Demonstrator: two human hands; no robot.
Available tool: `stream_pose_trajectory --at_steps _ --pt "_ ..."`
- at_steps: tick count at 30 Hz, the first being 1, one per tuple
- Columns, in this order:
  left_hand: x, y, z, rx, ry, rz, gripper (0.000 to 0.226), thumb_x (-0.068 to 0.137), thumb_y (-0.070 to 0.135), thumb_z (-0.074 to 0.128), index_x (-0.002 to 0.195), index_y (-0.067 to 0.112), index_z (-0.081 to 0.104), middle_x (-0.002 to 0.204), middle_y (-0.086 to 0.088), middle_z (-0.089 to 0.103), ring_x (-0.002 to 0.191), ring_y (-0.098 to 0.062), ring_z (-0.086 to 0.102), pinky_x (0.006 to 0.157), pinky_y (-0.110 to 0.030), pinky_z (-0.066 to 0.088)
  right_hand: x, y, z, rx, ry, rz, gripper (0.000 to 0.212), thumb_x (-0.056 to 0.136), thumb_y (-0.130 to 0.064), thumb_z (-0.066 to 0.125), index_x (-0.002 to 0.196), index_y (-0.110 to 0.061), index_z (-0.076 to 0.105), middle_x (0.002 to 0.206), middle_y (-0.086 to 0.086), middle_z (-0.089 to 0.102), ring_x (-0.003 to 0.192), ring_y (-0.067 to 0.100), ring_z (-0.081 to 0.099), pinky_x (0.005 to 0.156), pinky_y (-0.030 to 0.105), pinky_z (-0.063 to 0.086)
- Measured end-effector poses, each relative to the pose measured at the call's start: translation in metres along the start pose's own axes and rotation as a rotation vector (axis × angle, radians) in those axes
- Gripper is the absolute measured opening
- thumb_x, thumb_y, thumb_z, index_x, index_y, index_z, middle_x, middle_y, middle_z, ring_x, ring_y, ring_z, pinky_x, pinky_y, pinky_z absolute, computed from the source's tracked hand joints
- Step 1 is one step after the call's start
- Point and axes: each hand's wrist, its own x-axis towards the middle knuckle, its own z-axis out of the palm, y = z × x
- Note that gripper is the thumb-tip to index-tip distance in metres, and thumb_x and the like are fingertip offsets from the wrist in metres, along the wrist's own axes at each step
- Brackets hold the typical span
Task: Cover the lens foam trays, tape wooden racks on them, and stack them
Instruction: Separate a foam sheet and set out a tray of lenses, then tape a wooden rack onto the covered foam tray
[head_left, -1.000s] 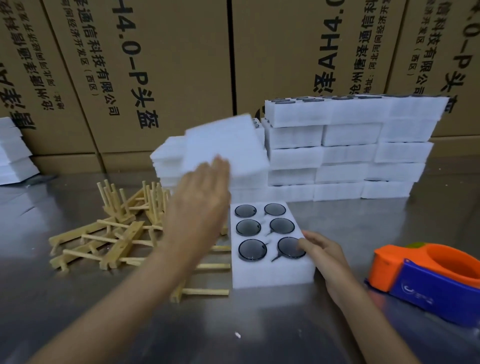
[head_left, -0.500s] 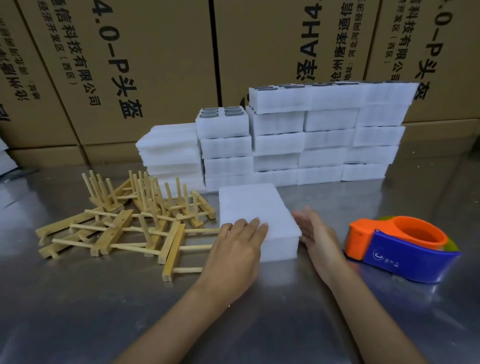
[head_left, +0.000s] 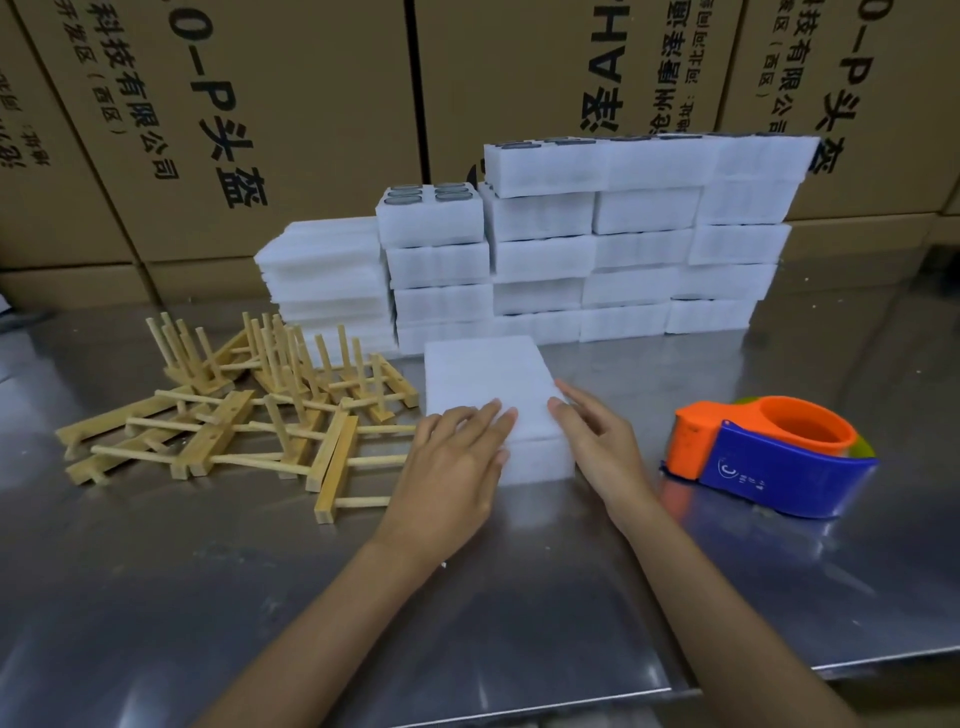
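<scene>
Your counter (head_left: 519, 613) lay bare up to its near edge, with open room in front of you. Your left hand (head_left: 454, 462) lay flat, fingers spread, on the near left corner of the covered foam tray (head_left: 485, 387); your right hand (head_left: 597, 441) pressed open against its right side — neither gripped anything. Wooden racks (head_left: 249, 415) were heaped just left of the tray, a tape dispenser (head_left: 769, 462) sat to the right, and stacked foam trays (head_left: 597, 249) walled off the back.
</scene>
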Motion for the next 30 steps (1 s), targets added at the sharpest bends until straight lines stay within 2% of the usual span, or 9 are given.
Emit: stream_pose_trajectory --at_steps 3,6,10,13,15,17,23,26,30 --pt "-0.003 0.005 -0.001 -0.060 -0.048 -0.054 0.049 0.102 0.028 0.045 0.150 0.024 0.038 0.151 0.007 0.043 0.137 -0.013 0.037 0.111 -0.031 0.022 -0.004 0.000 0.001 -0.041 0.016 -0.029 0.029 0.096 -0.031 0.065 0.125 -0.030 0.070 0.102 -0.032 0.068 0.097 -0.020 0.060 0.080 0.001 0.043" --pt "-0.007 0.005 -0.014 -0.379 0.033 -0.218 0.050 0.101 0.029 0.047 0.150 0.034 0.036 0.140 0.020 0.041 0.132 0.003 0.027 0.109 -0.022 0.018 -0.009 -0.002 0.001 -0.096 0.042 -0.041 0.035 0.096 -0.044 0.062 0.130 -0.038 0.065 0.103 -0.031 0.066 0.092 -0.025 0.056 0.075 -0.002 0.039" --pt "-0.022 -0.034 -0.043 -0.225 0.255 -0.444 0.036 0.090 0.011 0.057 0.124 0.020 0.059 0.121 0.000 0.057 0.116 -0.020 0.050 0.099 -0.037 0.041 -0.014 -0.004 0.002 -0.161 -0.018 -0.043 0.044 0.090 -0.056 0.064 0.133 -0.050 0.056 0.122 -0.028 0.057 0.104 -0.019 0.053 0.080 -0.001 0.037" --pt "-0.041 -0.064 -0.057 -0.138 -0.053 -0.523 0.032 0.083 0.019 0.065 0.114 0.026 0.061 0.112 0.003 0.047 0.114 -0.020 0.043 0.098 -0.038 0.038 -0.016 -0.002 0.002 -0.191 -0.070 -0.063 0.043 0.090 -0.047 0.068 0.132 -0.046 0.059 0.135 -0.027 0.054 0.123 -0.008 0.048 0.096 0.011 0.034" --pt "-0.054 -0.071 -0.056 -0.129 -0.287 -0.412 0.026 0.079 0.028 0.068 0.105 0.031 0.062 0.114 0.010 0.042 0.112 -0.012 0.037 0.099 -0.034 0.034 -0.016 -0.002 0.002 -0.195 -0.075 -0.064 0.042 0.090 -0.046 0.068 0.132 -0.045 0.060 0.137 -0.027 0.054 0.127 -0.006 0.047 0.097 0.012 0.034" --pt "-0.064 -0.074 -0.055 -0.124 -0.339 -0.319 0.021 0.081 0.030 0.068 0.100 0.032 0.061 0.110 0.014 0.046 0.107 -0.009 0.040 0.096 -0.033 0.037 -0.016 -0.003 0.001 -0.194 -0.075 -0.061 0.043 0.090 -0.046 0.068 0.132 -0.045 0.060 0.138 -0.028 0.054 0.127 -0.006 0.047 0.097 0.012 0.034" --pt "-0.073 -0.082 -0.063 -0.140 -0.237 -0.286 0.004 0.089 0.013 0.069 0.087 0.016 0.068 0.088 0.006 0.057 0.097 -0.019 0.053 0.086 -0.028 0.040 -0.017 -0.005 0.001 -0.180 -0.078 -0.052 0.044 0.091 -0.045 0.069 0.133 -0.044 0.059 0.140 -0.027 0.054 0.129 -0.004 0.046 0.101 0.016 0.034" --pt "-0.074 -0.071 -0.073 -0.195 -0.014 -0.347 0.005 0.090 0.008 0.067 0.089 0.013 0.068 0.087 0.005 0.059 0.088 -0.019 0.056 0.077 -0.028 0.039 -0.017 -0.006 0.001 -0.186 -0.079 -0.050 0.043 0.091 -0.044 0.069 0.133 -0.045 0.059 0.139 -0.026 0.054 0.127 -0.004 0.047 0.098 0.014 0.034" --pt "-0.058 -0.046 -0.091 -0.277 0.238 -0.391 0.007 0.093 0.015 0.062 0.094 0.016 0.069 0.090 0.008 0.061 0.081 -0.003 0.056 0.067 -0.017 0.041 -0.016 -0.003 0.001 -0.182 -0.090 -0.056 0.043 0.090 -0.045 0.069 0.133 -0.045 0.059 0.137 -0.029 0.054 0.127 -0.005 0.048 0.096 0.012 0.035"
